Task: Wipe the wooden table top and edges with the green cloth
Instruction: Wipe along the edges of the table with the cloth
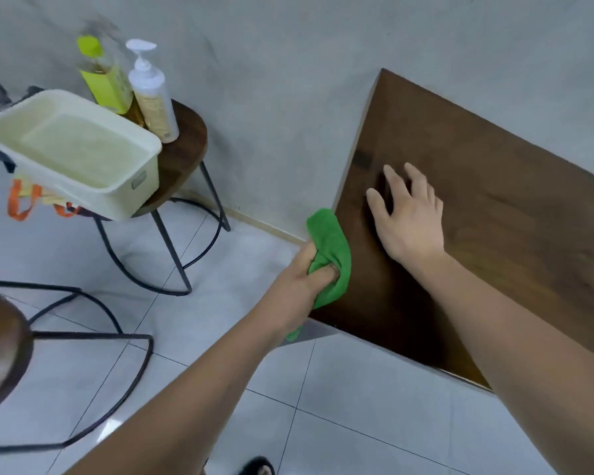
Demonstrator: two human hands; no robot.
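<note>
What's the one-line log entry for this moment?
left hand: grips green cloth against wooden table edge | right hand: rests on tabletop | stage: edge wipe

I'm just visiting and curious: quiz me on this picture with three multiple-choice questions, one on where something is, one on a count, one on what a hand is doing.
1. Where is the green cloth?
A. Over the person's shoulder.
B. Against the wooden table's edge.
C. On the floor.

2. How many bottles stand on the round stool?
A. One.
B. Two.
C. Four.

3. What is the right hand doing?
A. Gripping a bottle.
B. Clenched in the air.
C. Resting flat on the table top.

Answers: B, the left hand grips it at the table's edge; B, a yellow-green bottle and a white pump bottle; C, its fingers are spread on the wood.
</note>
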